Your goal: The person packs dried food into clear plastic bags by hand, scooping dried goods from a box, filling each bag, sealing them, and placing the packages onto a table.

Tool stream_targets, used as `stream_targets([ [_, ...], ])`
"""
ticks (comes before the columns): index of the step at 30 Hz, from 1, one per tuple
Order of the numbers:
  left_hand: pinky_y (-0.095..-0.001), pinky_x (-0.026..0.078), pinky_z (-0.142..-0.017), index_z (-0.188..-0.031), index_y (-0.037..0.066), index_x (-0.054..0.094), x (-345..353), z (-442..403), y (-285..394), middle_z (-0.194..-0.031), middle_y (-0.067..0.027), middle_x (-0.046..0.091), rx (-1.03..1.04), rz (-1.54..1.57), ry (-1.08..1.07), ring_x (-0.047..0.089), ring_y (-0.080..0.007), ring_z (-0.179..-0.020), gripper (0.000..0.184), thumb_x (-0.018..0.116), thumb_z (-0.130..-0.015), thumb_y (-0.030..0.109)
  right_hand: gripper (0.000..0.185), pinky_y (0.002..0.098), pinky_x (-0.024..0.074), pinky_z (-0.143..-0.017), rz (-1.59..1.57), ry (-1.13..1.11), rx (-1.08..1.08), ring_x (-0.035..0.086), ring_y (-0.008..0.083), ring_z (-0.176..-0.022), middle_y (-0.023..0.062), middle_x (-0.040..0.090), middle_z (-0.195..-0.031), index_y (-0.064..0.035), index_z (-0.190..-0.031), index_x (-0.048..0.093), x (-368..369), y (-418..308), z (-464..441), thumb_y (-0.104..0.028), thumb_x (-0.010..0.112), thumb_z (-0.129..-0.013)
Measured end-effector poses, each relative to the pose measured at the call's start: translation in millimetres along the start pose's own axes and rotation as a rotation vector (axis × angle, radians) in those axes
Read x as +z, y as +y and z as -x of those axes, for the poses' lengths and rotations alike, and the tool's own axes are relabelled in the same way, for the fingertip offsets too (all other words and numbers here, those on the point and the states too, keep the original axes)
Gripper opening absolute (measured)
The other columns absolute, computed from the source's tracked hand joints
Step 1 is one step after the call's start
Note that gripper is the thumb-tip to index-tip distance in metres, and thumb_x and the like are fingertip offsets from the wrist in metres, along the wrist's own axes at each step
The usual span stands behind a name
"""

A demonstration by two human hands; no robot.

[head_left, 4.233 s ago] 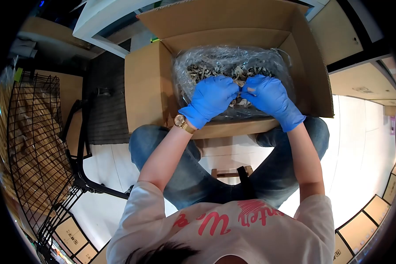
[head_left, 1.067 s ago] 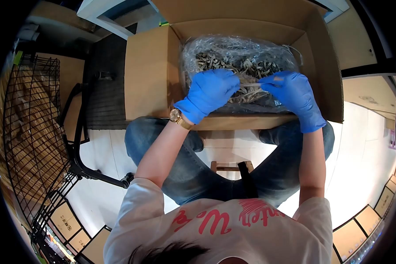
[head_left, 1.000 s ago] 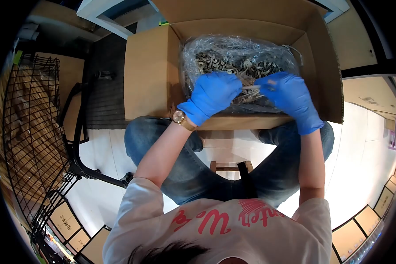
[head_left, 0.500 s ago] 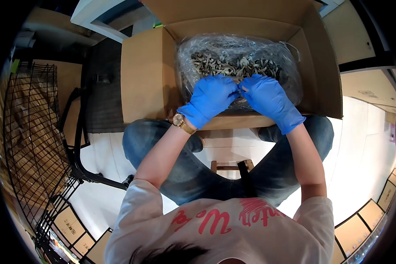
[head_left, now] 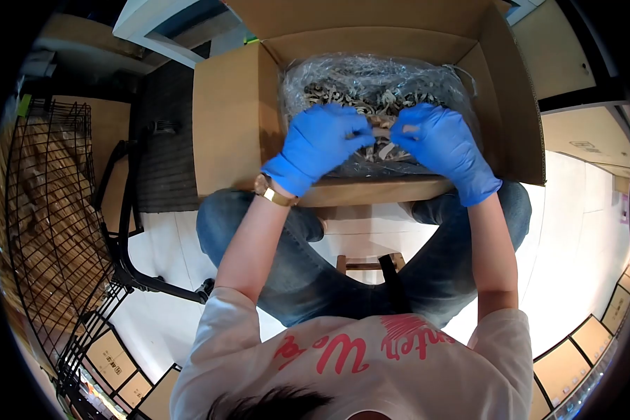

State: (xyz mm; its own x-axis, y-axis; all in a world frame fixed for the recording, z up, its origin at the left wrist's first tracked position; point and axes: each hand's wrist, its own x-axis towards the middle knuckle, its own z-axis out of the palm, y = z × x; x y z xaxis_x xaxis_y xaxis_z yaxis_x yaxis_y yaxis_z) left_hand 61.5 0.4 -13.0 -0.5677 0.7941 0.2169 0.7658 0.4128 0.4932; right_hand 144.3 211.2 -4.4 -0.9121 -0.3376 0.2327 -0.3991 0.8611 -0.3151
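An open cardboard box (head_left: 225, 126) stands before my knees, holding a clear plastic bag (head_left: 462, 87). Dried, curled, grey-brown strips (head_left: 392, 101) fill the bag; their exact kind is not plain. My left hand (head_left: 320, 143), in a blue glove, is closed with thumb and fingers pinched over the bag's opening. Opposite it, my right hand (head_left: 444, 147), also gloved in blue, pinches in the same way. A pale dried strip (head_left: 381, 131) spans the small gap between the fingertips, one end at each hand. The fingers partly cover its ends.
On the left stands a black wire cart (head_left: 49, 210) with brown, bundled material inside. A low wooden stool (head_left: 353, 264) shows between my legs. Cartons (head_left: 112, 357) line the lower left, and more cabinets or boxes (head_left: 595, 140) stand on the right.
My hands have moved apart and slightly up, the left one leftward and the right one rightward. The pale strip between them now shows, along with more of the strips beneath.
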Motion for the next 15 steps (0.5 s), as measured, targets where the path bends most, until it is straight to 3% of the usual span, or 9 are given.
stream_targets([
  [3, -0.0318, 0.051, -0.064, -0.083, 0.016, 0.070, -15.1, 0.2, -13.9, -0.079, -0.0030, 0.067, -0.045, 0.064, 0.021, 0.064, -0.0231, -0.073, 0.009, 0.072, -0.077, 0.023, 0.010, 0.0363, 0.0513, -0.068, 0.027, 0.046, 0.166, 0.062, 0.0238, -0.078, 0.0030, 0.063, -0.080, -0.0156, -0.082, 0.071, -9.6, 5.6, 1.0, -0.022, 0.065, -0.078],
  [6, -0.0316, 0.051, -0.063, -0.087, 0.017, 0.071, -20.7, -0.1, -10.7, -0.079, -0.0044, 0.067, -0.058, 0.014, 0.032, 0.064, -0.0236, -0.071, 0.011, 0.073, -0.077, 0.022, 0.011, 0.0359, 0.0513, -0.069, 0.059, 0.145, 0.092, 0.062, 0.0246, -0.080, 0.0034, 0.065, -0.084, -0.0159, -0.085, 0.072, -8.8, 10.2, 2.6, -0.023, 0.065, -0.080],
  [11, -0.0300, 0.051, -0.062, -0.090, 0.016, 0.072, -20.4, 5.3, -15.7, -0.081, -0.0059, 0.069, -0.117, 0.198, 0.094, 0.065, -0.0218, -0.071, 0.015, 0.074, -0.076, 0.022, 0.014, 0.0350, 0.0512, -0.072, -0.039, 0.024, 0.287, 0.063, 0.0255, -0.083, 0.0056, 0.067, -0.090, -0.0150, -0.087, 0.073, -21.8, 11.7, 3.7, -0.026, 0.067, -0.080],
  [15, -0.0344, 0.050, -0.060, -0.085, 0.020, 0.069, -23.2, 6.4, -10.9, -0.074, -0.0029, 0.066, -0.074, 0.049, 0.092, 0.063, -0.0233, -0.068, 0.010, 0.068, -0.079, 0.028, 0.020, 0.0367, 0.0509, -0.075, -0.077, 0.040, 0.362, 0.063, 0.0291, -0.083, 0.0084, 0.067, -0.087, -0.0128, -0.091, 0.072, -30.3, 18.4, 8.6, -0.027, 0.068, -0.078],
])
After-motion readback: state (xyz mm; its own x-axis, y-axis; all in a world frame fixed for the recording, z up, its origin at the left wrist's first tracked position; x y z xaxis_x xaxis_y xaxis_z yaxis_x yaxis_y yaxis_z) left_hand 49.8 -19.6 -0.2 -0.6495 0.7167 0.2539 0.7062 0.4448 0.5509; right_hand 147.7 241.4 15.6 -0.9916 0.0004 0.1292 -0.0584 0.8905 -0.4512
